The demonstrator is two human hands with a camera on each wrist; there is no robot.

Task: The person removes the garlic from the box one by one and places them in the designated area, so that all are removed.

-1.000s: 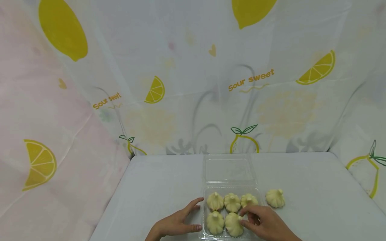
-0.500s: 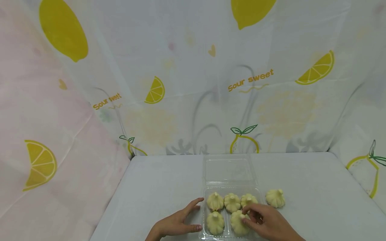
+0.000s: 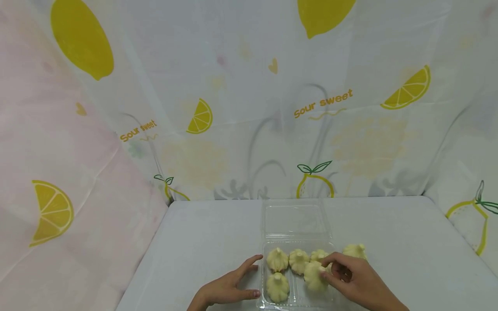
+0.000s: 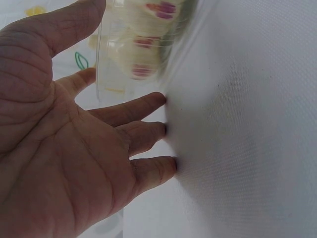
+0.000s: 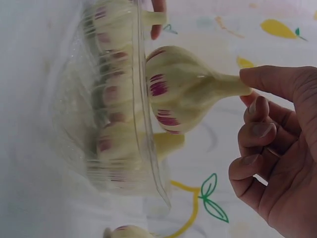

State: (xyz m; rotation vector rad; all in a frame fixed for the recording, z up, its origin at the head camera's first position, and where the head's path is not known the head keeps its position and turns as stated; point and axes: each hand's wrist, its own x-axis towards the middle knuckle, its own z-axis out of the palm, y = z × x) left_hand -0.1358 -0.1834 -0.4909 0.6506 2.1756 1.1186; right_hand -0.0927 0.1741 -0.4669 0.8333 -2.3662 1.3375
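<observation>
My right hand [image 3: 354, 278] pinches a garlic bulb [image 3: 314, 277] by its stem between thumb and index finger. In the right wrist view, this pale bulb with purple streaks [image 5: 181, 94] is raised above the rim of a clear plastic clamshell box [image 3: 297, 299]. Inside the box are several more bulbs: a back row and one bulb at the front left [image 3: 278, 288]. The held bulb partly covers the back right one. My left hand [image 3: 231, 288] lies at the box's left side, fingers spread, thumb and index finger near the wall.
The box's clear lid [image 3: 295, 219] lies folded back behind it. To the right of the box, another garlic bulb [image 3: 355, 250] sits on the white table [image 3: 408, 259], partly hidden by my right hand. A lemon-print curtain [image 3: 241, 108] encloses the back and sides.
My right hand has lifted the garlic bulb out of the front middle of the box, moving it up and to the right. The left hand has stayed still.
</observation>
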